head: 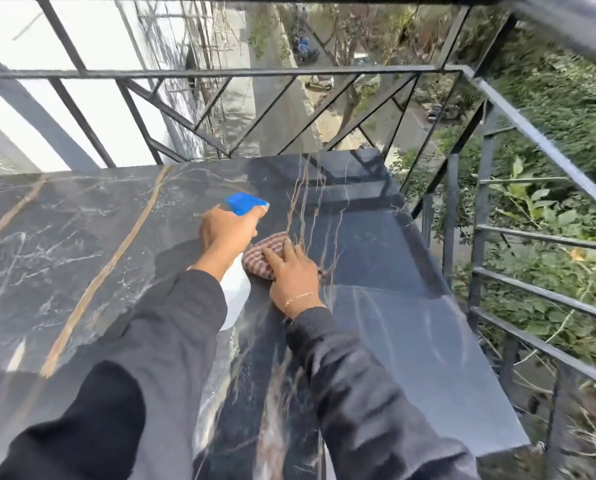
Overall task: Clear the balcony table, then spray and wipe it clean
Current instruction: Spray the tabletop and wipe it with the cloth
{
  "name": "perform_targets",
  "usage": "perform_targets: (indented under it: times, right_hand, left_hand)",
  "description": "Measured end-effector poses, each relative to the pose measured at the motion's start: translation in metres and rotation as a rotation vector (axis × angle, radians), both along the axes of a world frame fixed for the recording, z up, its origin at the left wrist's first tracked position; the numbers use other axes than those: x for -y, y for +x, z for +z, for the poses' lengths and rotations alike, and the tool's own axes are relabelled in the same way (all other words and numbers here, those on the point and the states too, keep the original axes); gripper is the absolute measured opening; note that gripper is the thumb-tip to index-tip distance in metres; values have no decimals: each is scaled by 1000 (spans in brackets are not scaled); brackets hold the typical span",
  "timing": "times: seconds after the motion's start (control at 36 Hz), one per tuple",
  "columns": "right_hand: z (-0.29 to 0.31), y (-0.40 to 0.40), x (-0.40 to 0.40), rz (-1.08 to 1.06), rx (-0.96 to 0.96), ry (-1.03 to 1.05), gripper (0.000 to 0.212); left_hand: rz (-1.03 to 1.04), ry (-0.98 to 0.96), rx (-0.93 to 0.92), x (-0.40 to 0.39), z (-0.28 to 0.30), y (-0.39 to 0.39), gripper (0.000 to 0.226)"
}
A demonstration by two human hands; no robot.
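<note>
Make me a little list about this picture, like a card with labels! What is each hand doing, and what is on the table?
left hand: grips the spray bottle, white with a blue nozzle, pointed away over the table
right hand: presses flat on the checked cloth
table: dark marble with gold and white veins, shiny streaks near the cloth
around it: black metal railing, green plants beyond
sleeves: dark, long

1. The table is dark polished stone, glossy, with white and tan veins.
2. The cloth is woven, checked fabric.
3. The spray bottle is white plastic with a glossy blue head.
4. The railing, at 3 o'clock, is dark painted metal.
</note>
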State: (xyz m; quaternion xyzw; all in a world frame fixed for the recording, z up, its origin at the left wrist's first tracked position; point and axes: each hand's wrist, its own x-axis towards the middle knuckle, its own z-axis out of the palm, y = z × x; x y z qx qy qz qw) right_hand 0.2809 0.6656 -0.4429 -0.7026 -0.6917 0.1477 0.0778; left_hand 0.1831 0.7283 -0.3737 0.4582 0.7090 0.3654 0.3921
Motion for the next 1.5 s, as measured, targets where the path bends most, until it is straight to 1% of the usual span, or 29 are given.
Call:
perform_targets:
  times: [0.08, 0.14, 0.22, 0.31, 0.36, 0.42, 0.5, 0.56, 0.61, 0.67, 0.69, 0.75, 0.83, 0.89, 0.92, 1.03, 1.08, 1.14, 1.19, 1.25, 1.31, 1.36, 1.5]
  right_hand:
    - [-1, 18, 7, 23, 2, 10, 65]
    - [1, 41, 14, -22, -4, -1, 67]
    - [3, 86, 25, -165, 13, -54, 69]
    - [7, 140, 42, -314, 61, -109, 65]
    - [13, 175, 58, -398, 62, -143, 66]
    - [19, 207, 75, -495, -2, -155, 63]
    - [29, 247, 107, -693, -234, -25, 45]
    - [32, 264, 127, -843, -343, 12, 45]
    - [35, 277, 148, -960, -400, 14, 46]
    - [36, 284, 165, -1015, -459, 29, 42]
    - [35, 287, 173, -1031, -487, 32, 41]
    - [33, 287, 187, -1052, -534, 28, 35]
    - [34, 284, 206, -1065, -615, 51, 24]
    - [36, 283, 215, -1060, -642, 74, 24]
    - [37, 281, 218, -1055, -655, 78, 24]
    - [44, 279, 227, -1016, -667, 87, 24]
    - [48, 278, 228, -990, -692, 103, 22]
    - [50, 275, 226, -947, -749, 130, 21]
    - [50, 271, 223, -922, -796, 161, 25]
    - [50, 266, 219, -914, -799, 175, 29]
    - [51, 258, 217, -889, -789, 161, 33]
    - [51, 247, 215, -853, -781, 145, 35]
    - [41, 221, 209, -733, -695, 96, 39]
  left_hand:
    - [-23, -3, -40, 3, 0, 6, 38]
    - [-62, -16, -42, 6, 3, 13, 35]
    - [-131, -25, -66, 15, 6, 20, 34]
    - [-199, -6, -72, 32, 11, 30, 28]
    - [-225, -7, -25, 44, 14, 39, 26]
    - [-249, -25, 43, 57, 17, 52, 29]
    - [-283, -53, 118, 83, 21, 76, 30]
    - [-308, -71, 128, 100, 19, 93, 29]
    - [-336, -90, 132, 120, 18, 112, 25]
    - [-379, -116, 105, 139, 15, 128, 22]
    - [-394, -132, 90, 148, 13, 136, 27]
    - [-355, -159, 57, 164, 10, 147, 43]
    - [-263, -141, 49, 183, 10, 159, 55]
    - [-251, -127, 48, 192, 9, 164, 64]
    - [-231, -124, 50, 194, 7, 164, 64]
    - [-124, -112, 40, 206, 12, 159, 41]
    - [-76, -101, 14, 212, 11, 153, 34]
    - [-37, -94, -58, 217, 10, 143, 34]
    - [-25, -93, -136, 223, 8, 133, 34]
    - [-11, -99, -218, 228, 7, 122, 34]
    - [22, -113, -265, 234, 7, 112, 38]
    - [60, -123, -278, 240, 6, 101, 44]
    - [174, -80, -227, 248, 8, 75, 44]
